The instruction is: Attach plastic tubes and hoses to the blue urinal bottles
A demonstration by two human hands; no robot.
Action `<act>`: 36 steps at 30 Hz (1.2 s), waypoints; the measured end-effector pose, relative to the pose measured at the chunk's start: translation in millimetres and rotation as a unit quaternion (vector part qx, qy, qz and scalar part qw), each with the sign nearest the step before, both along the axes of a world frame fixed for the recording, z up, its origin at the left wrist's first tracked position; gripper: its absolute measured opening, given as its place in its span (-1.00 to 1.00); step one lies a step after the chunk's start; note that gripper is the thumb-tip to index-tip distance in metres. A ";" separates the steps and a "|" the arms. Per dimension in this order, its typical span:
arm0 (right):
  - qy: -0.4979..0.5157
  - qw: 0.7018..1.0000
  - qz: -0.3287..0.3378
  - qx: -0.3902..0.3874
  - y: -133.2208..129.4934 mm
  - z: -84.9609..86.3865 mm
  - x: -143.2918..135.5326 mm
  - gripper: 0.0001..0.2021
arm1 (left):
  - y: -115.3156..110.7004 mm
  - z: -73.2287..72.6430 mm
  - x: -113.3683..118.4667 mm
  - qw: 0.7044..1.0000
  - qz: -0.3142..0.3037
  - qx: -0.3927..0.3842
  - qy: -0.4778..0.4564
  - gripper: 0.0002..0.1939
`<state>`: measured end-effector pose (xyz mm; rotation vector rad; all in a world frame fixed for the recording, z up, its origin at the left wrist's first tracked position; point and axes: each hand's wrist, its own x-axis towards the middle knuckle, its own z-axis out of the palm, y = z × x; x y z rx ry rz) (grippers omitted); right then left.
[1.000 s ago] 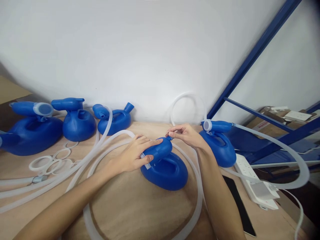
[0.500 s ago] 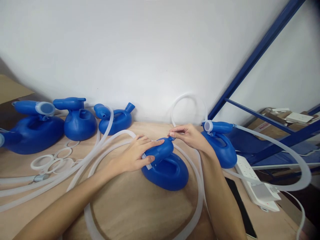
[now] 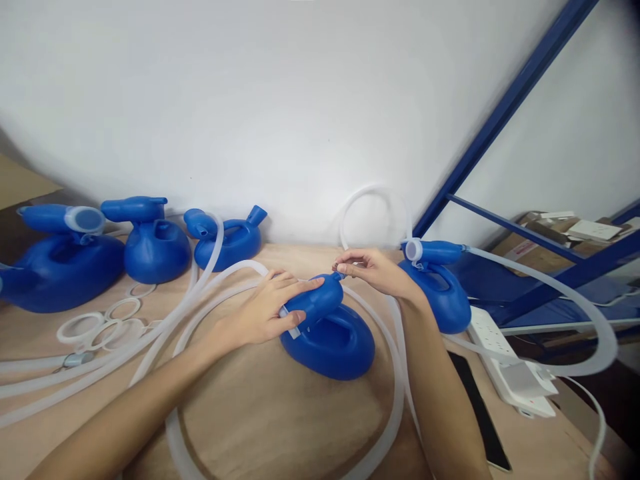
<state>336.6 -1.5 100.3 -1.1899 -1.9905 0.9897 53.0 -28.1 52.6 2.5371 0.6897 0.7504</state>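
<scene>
My left hand (image 3: 273, 307) is wrapped over a blue urinal head (image 3: 323, 298), with its thumb near the white cap (image 3: 291, 322) at the wide end. Beneath this head is a blue urinal bottle (image 3: 330, 360) with a handle opening, lying on the table inside a loop of translucent hose (image 3: 395, 393). Thumb and fingers of my right hand (image 3: 367, 268) are pinched at the narrow nozzle (image 3: 338, 275) of the head. What sits between those fingertips is too small and covered to make out.
Blue bottles (image 3: 157, 253) with heads stand along the wall at left, another bottle (image 3: 440, 293) at right. White rings (image 3: 80, 328) and a hose with a metal clamp (image 3: 77, 360) lie at left. A power strip (image 3: 500, 360) and dark phone (image 3: 480, 407) lie at right, beside a blue frame (image 3: 505, 110).
The view has shifted slightly, so everything sits a little further left. Both hands keep their places on the urinal head, the right fingertips still pinched at the nozzle.
</scene>
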 end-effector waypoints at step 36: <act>-0.189 0.979 0.073 -0.005 -72.3 43.8 10.0 -0.04 | 26.6 6.6 -28.6 0.977 0.049 0.084 0.190 -0.32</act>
